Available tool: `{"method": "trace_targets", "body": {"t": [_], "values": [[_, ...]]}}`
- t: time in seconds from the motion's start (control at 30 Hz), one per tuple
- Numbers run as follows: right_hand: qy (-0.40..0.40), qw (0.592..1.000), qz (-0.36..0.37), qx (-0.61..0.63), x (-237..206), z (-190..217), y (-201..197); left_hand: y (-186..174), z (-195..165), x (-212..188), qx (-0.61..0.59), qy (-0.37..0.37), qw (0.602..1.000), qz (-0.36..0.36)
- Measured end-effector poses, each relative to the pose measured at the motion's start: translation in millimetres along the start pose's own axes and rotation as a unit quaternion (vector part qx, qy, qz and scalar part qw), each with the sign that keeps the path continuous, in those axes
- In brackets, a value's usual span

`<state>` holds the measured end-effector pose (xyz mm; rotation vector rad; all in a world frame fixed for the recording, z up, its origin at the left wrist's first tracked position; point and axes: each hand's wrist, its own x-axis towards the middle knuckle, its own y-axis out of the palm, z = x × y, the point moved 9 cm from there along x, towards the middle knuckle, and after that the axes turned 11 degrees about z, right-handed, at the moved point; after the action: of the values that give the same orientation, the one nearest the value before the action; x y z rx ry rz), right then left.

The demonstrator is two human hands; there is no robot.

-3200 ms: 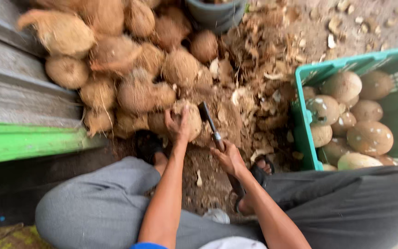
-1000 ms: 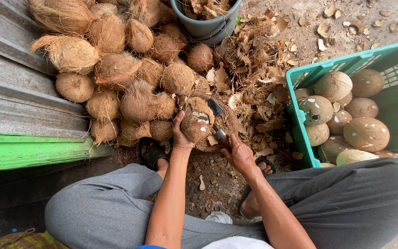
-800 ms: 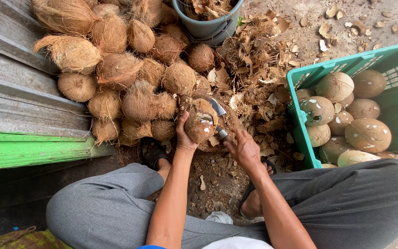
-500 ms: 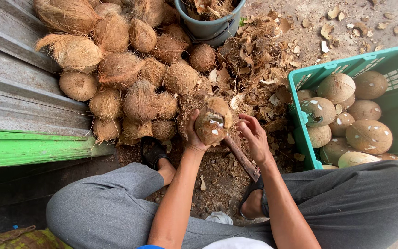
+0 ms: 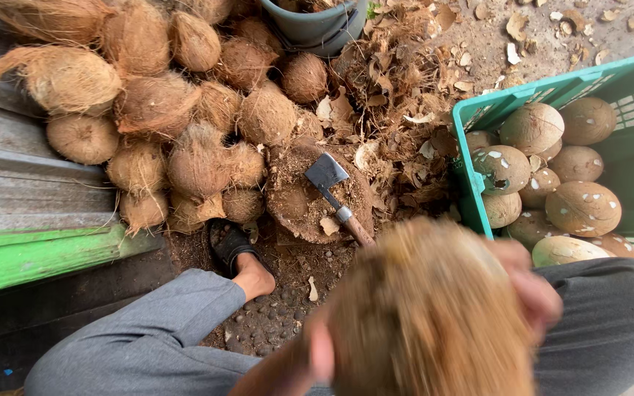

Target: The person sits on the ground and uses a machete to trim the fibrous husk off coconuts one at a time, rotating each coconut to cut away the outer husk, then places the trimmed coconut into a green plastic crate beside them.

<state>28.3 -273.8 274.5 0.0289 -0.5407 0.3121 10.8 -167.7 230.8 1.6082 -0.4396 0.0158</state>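
Coconut [image 5: 431, 315] gripped in hands, hatchet [image 5: 335, 192] lying diagonal

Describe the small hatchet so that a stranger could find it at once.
Between the pile of husky coconuts and the green crate stands a round wooden block. The hatchet lies on it, the only metal thing there: grey blade, brown handle.
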Motion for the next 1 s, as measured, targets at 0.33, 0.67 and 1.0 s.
{"method": "trace_targets", "body": {"t": [0.33, 0.67, 1.0], "values": [[-0.092, 0.995, 0.009, 0.041, 0, 37, 0, 22, 135, -3, -0.728, 0.117, 0.654, -0.168], [-0.097, 0.993, 0.021, 0.069, 12, 38, 6, -11, 143, -33, -0.523, 0.027, 0.766, -0.373], [0.331, 0.939, 0.088, 0.0, 6, -165, 20, -148, -101, 5, 0.239, 0.051, 0.942, -0.228]]}}
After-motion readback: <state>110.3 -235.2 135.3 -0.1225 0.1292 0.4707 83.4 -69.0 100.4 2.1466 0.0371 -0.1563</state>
